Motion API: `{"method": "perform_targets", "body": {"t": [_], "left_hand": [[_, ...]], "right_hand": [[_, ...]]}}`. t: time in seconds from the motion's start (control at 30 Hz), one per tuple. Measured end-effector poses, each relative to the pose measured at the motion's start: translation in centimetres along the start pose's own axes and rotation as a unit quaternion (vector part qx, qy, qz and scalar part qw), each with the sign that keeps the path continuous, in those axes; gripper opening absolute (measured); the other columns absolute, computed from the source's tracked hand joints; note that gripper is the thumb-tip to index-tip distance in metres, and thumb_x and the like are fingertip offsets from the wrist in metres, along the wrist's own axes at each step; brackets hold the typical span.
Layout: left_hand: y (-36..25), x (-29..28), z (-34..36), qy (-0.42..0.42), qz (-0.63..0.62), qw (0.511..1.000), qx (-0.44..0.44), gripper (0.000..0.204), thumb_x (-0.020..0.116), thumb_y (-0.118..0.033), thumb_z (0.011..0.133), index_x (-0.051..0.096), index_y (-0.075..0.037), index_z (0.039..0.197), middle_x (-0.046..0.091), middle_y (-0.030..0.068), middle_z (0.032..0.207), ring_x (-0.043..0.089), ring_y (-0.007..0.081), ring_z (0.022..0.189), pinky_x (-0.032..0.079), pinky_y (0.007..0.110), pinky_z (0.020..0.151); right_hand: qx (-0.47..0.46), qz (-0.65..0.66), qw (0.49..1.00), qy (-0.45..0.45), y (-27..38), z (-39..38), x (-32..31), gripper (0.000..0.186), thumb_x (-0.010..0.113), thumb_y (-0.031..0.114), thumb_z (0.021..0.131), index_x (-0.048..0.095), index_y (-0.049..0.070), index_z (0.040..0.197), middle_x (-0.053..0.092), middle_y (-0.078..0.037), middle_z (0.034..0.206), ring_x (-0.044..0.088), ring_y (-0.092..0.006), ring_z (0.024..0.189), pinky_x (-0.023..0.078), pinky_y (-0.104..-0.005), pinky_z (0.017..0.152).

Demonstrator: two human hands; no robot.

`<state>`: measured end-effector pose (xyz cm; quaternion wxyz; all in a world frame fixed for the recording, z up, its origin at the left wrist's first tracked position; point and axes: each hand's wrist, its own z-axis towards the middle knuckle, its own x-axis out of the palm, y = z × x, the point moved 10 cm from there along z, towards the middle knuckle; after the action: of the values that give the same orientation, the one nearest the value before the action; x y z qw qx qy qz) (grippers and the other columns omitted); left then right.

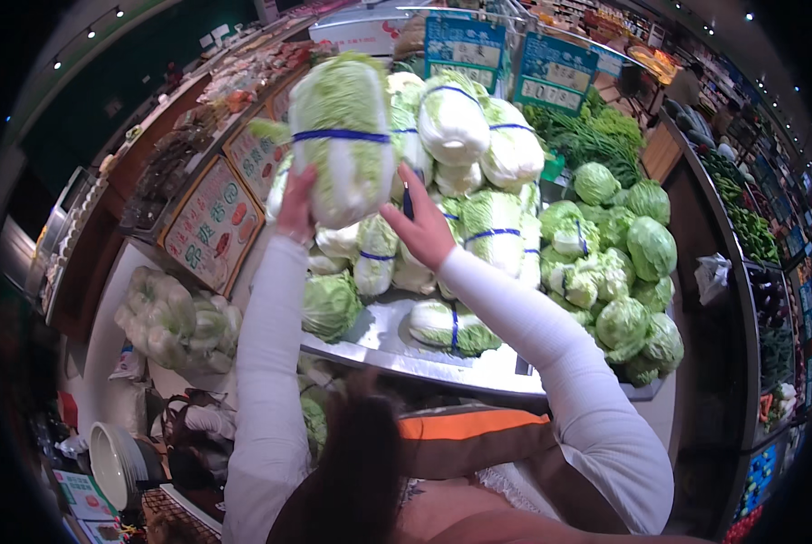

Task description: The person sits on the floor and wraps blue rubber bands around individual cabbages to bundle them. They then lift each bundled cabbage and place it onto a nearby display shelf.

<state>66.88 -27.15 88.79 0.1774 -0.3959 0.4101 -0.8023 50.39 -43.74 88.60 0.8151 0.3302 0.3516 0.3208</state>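
A large napa cabbage (341, 163) with a blue band round its middle is held up, tilted, above the display. My left hand (297, 204) is closed on its lower left side. At the cabbage's lower right, my right hand (424, 227) has its thumb and fingers apart; whether it touches the cabbage I cannot tell. A thin dark-blue strip (408, 198) shows between that thumb and the fingers, and it is unclear whether it is held. Behind and below lie several banded napa cabbages (453, 125), and one (453, 326) rests on its side at the metal front edge.
Round green cabbages (625, 326) are heaped at the right of the metal stand (397, 352). Blue-green price signs (555, 72) stand at the back. A bag of pale vegetables (175, 317) lies at the left, above white tubs (116, 467). Vegetable shelves (750, 208) line the right.
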Motion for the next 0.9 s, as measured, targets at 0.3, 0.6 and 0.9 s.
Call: {"method": "perform_targets", "body": {"t": [0.3, 0.6, 0.9], "left_hand": [[3.7, -3.7, 20.0, -0.066, 0.718, 0.669, -0.183, 0.110, 0.074, -0.068, 0.065, 0.034, -0.010, 0.150, 0.052, 0.0181, 0.140, 0.050, 0.0320, 0.130, 0.044, 0.045, 0.103], [8.8, -7.1, 22.8, -0.037, 0.747, 0.645, -0.156, 0.085, 0.048, -0.071, 0.085, 0.028, -0.027, 0.154, 0.043, 0.0142, 0.149, 0.038, 0.0348, 0.137, 0.033, 0.058, 0.108], [9.1, -7.6, 22.5, -0.066, 0.772, 0.617, -0.140, 0.079, 0.039, -0.072, 0.090, 0.026, -0.028, 0.155, 0.050, 0.0133, 0.142, 0.044, 0.0354, 0.131, 0.037, 0.053, 0.106]], "right_hand": [[0.174, -0.185, 0.966, -0.046, -8.1, 14.7, 7.3, 0.072, 0.051, 0.056, 0.091, 0.041, 0.007, 0.143, 0.060, -0.024, 0.127, 0.057, -0.0416, 0.118, 0.044, -0.0464, 0.100], [0.139, -0.005, 0.988, -0.068, -11.9, -0.5, 3.5, 0.054, 0.061, 0.027, 0.092, 0.046, 0.005, 0.139, 0.058, -0.021, 0.133, 0.055, -0.0355, 0.125, 0.041, -0.0375, 0.105], [0.396, -0.135, 0.892, -0.168, -13.4, -38.1, -11.7, 0.045, 0.061, 0.016, 0.086, 0.054, 0.006, 0.130, 0.064, -0.018, 0.124, 0.060, -0.0330, 0.117, 0.046, -0.0373, 0.099]]}}
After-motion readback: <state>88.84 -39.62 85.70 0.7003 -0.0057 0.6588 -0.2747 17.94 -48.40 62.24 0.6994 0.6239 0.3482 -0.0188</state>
